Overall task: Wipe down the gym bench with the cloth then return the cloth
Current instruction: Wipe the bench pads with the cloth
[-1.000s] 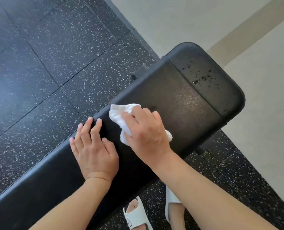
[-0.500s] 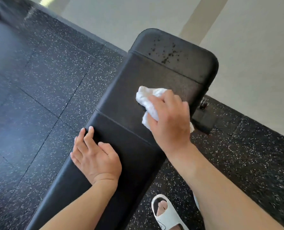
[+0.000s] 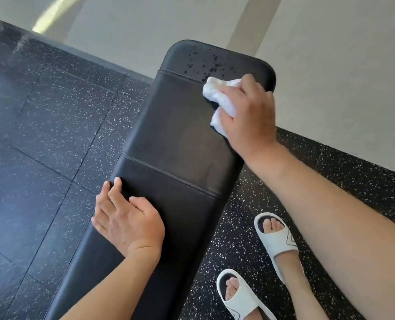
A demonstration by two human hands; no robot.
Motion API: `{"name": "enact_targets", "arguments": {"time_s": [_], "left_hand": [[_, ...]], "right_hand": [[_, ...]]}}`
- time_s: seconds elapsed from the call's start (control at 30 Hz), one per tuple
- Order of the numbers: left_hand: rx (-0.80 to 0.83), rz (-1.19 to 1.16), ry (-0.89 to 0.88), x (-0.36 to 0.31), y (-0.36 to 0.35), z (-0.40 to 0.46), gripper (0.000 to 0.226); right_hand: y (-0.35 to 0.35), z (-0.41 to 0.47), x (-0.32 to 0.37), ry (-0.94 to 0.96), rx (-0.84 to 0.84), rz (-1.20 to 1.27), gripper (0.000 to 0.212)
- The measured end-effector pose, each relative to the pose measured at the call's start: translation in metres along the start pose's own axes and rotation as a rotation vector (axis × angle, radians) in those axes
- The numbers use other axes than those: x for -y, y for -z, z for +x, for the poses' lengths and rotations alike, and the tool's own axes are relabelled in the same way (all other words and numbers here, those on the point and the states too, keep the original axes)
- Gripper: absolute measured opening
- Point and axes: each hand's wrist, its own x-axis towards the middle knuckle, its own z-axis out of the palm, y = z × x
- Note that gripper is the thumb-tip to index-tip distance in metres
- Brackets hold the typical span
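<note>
A long black padded gym bench point(image 3: 175, 144) runs from the bottom left up to the wall. Its far end panel carries a scatter of dark droplets point(image 3: 205, 64). My right hand point(image 3: 249, 114) grips a crumpled white cloth point(image 3: 217, 95) and holds it down on the pad near the far seam, close to the bench's right edge. My left hand point(image 3: 127, 220) rests flat on the near left edge of the bench, fingers spread and loose, holding nothing.
Black speckled rubber floor tiles point(image 3: 41, 125) lie on both sides of the bench. A pale wall point(image 3: 330, 54) stands just beyond the bench's far end. My two feet in white slides point(image 3: 277, 239) stand on the floor right of the bench.
My right hand has slid the cloth along the pad toward the droplet-covered far end. My left hand stayed on the bench's left edge. The camera view swung round.
</note>
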Motion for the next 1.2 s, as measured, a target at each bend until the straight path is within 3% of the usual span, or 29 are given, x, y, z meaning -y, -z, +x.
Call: {"name": "enact_targets", "arguments": {"time_s": [0.1,0.2,0.27,0.33,0.43,0.57,0.63,0.7,0.77,0.83,1.03,1.2], "left_hand": [[0.01,-0.007,0.016,-0.001,0.003,0.0,0.06],[0.026,-0.008,0.021,-0.004,0.004,-0.001,0.06],[0.024,-0.006,0.027,-0.004,0.005,-0.001,0.06],[0.022,-0.014,0.017,-0.004,0.004,0.0,0.059],[0.014,-0.001,0.02,-0.004,0.002,0.001,0.058],[0.02,0.003,0.016,-0.004,0.003,-0.001,0.059],[0.02,0.015,0.02,-0.004,0.003,0.0,0.059],[0.026,0.012,0.025,-0.004,0.003,-0.001,0.06],[0.02,0.01,0.022,-0.004,0.004,-0.001,0.06],[0.008,0.002,0.025,-0.004,0.004,-0.001,0.06],[-0.014,0.003,0.004,-0.003,0.001,-0.002,0.061],[-0.036,0.018,-0.001,-0.006,0.001,-0.003,0.063]], "right_hand": [[0.002,-0.031,0.036,0.08,0.136,0.0,0.026],[0.014,-0.088,0.044,0.37,0.216,0.106,0.029],[0.023,-0.102,0.022,0.547,0.204,0.145,0.03],[0.028,-0.09,-0.012,0.586,0.113,0.131,0.033],[0.021,-0.054,-0.048,0.365,0.013,0.117,0.03],[0.0,-0.036,-0.007,-0.005,-0.061,0.119,0.033],[-0.005,-0.048,0.028,0.004,0.009,0.055,0.036],[-0.009,-0.078,0.053,0.134,0.075,0.056,0.029],[-0.007,-0.11,0.059,0.221,0.085,0.135,0.028],[-0.004,-0.133,0.047,0.166,0.053,0.284,0.031],[-0.013,-0.173,0.013,-0.404,-0.15,0.628,0.036],[-0.029,-0.119,0.011,-0.661,-0.296,0.845,0.022]]}}
